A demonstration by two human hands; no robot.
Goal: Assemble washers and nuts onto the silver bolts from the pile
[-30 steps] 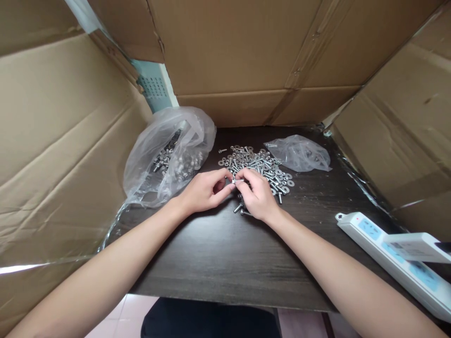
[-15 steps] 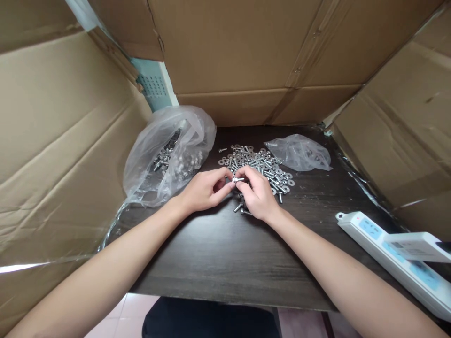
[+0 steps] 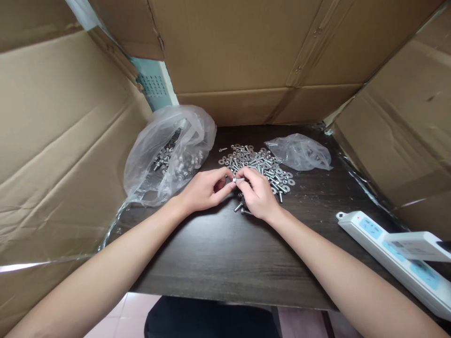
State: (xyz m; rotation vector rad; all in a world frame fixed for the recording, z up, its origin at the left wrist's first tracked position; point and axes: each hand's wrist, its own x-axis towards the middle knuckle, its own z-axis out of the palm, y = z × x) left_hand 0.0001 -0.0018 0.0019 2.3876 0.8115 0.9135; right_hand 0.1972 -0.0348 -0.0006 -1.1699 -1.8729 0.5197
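Observation:
Between my fingertips is a small silver bolt (image 3: 239, 179), lying roughly level with its shank toward the right. My left hand (image 3: 208, 188) pinches its left end with thumb and index finger. My right hand (image 3: 258, 193) is closed around the bolt from the other side, thumb and index finger at the part nearest the left fingertips. Whether a nut or washer sits on the bolt is too small to tell. Just behind the hands spreads a heap of loose bolts, nuts and washers (image 3: 262, 162); a few bolts (image 3: 238, 206) lie under and beside my right hand.
A large clear plastic bag (image 3: 141, 162) with metal hardware inside stands at the left. Behind right lies a smaller plastic bag (image 3: 299, 152). A white power strip (image 3: 366, 244) with a white plug-in device (image 3: 419, 246) is at the right. Cardboard walls (image 3: 253, 47) surround the dark table (image 3: 218, 263).
Both hands stay in nearly the same place on the bolt. The fingertips have shifted slightly, with my right fingers a little closer around it.

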